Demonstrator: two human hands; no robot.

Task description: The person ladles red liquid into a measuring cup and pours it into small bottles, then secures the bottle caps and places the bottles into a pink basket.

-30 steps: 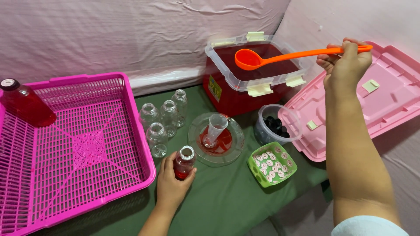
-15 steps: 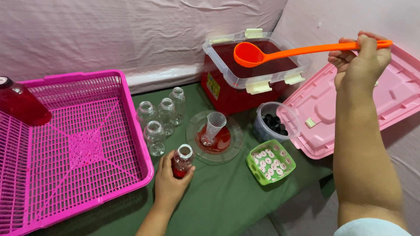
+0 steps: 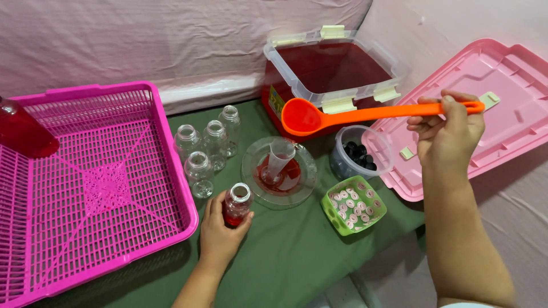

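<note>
My right hand point(image 3: 448, 132) grips the end of an orange ladle point(image 3: 365, 113), its bowl hanging in front of a clear tub of red liquid point(image 3: 331, 71) and just above a clear funnel point(image 3: 279, 161). The funnel stands in a round clear dish point(image 3: 303, 188) holding some red liquid. My left hand point(image 3: 220, 231) holds a small clear bottle point(image 3: 236, 203) upright on the green cloth, red liquid in its lower part, no cap on it.
Several empty small bottles point(image 3: 205, 145) stand left of the dish. A pink basket point(image 3: 91, 188) holds a filled red bottle point(image 3: 23, 131) at its far left. A cup of black caps point(image 3: 359, 157), a green bowl of round seals point(image 3: 353, 205) and a pink lid point(image 3: 485, 102) lie right.
The ladle has come out from over the tub and moved down toward me, to above the funnel. My left hand keeps hold of the small bottle.
</note>
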